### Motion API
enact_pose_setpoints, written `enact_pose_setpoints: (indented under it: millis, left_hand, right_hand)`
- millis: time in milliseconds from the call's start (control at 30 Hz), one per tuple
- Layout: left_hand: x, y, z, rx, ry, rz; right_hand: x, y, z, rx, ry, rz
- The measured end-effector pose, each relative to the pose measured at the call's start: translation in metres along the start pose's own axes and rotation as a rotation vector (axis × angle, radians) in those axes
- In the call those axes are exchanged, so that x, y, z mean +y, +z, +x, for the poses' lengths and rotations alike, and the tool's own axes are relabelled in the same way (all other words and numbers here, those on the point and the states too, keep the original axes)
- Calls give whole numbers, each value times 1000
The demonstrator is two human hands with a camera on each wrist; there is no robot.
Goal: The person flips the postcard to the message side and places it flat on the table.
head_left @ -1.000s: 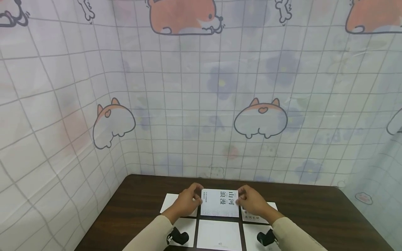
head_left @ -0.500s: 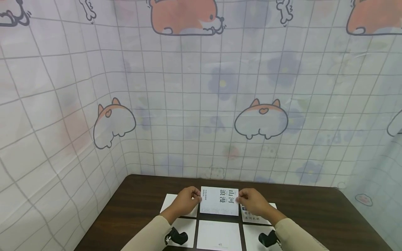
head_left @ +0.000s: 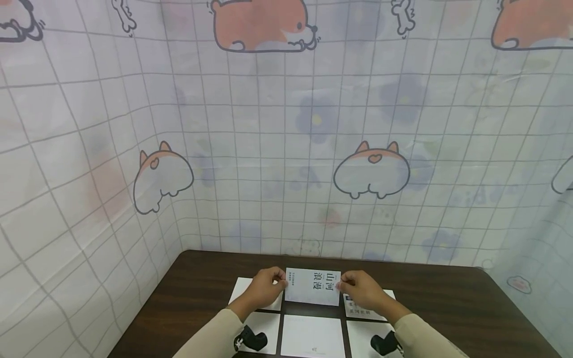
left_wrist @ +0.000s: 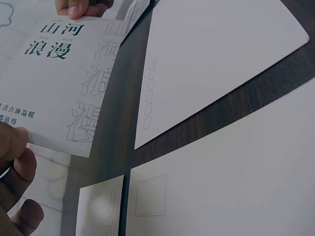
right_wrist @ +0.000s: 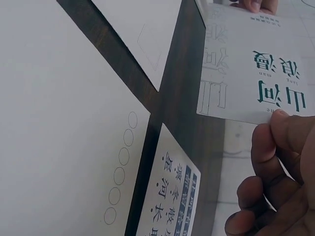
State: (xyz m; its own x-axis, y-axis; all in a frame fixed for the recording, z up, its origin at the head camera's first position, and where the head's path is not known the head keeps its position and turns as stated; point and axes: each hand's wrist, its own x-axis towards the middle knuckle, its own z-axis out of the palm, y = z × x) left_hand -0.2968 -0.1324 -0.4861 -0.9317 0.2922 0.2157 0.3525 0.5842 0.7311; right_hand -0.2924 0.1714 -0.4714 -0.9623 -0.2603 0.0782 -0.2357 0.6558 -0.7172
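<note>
A white postcard [head_left: 312,287] with green Chinese lettering is held at its two short sides, apparently just off the table. My left hand [head_left: 265,288] pinches its left edge, and my right hand [head_left: 363,290] pinches the opposite one. In the left wrist view the left fingers [left_wrist: 17,162] show at the card's near corner. The right wrist view has the right thumb and index finger gripping the postcard [right_wrist: 251,64] by the lettering. Several other white postcards lie around it, including a mostly blank one [head_left: 312,335] directly in front and a printed one [head_left: 364,309] partly under my right forearm.
The dark wooden table [head_left: 206,283] ends at a patterned curtain [head_left: 268,214] behind. On the left lie a back postcard [head_left: 240,287] and a front one [head_left: 267,320]; another [head_left: 362,330] lies front right. Black devices [head_left: 254,339] sit at the wrists.
The held postcard has shifted slightly away from the front card, widening the strip of table between them. Both hands keep their pinch and have moved only a little.
</note>
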Motion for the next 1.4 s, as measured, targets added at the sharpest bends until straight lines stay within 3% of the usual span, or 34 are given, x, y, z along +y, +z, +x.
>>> enact_pose_setpoints:
  millis: [933, 1400]
  left_hand:
    - [-1, -3, -3, 30, 26, -18]
    - [2, -6, -4, -13, -57, -84]
  right_hand:
    - [-3, -4, -7, 10, 10, 86]
    - [-4, -6, -8, 2, 63, 100]
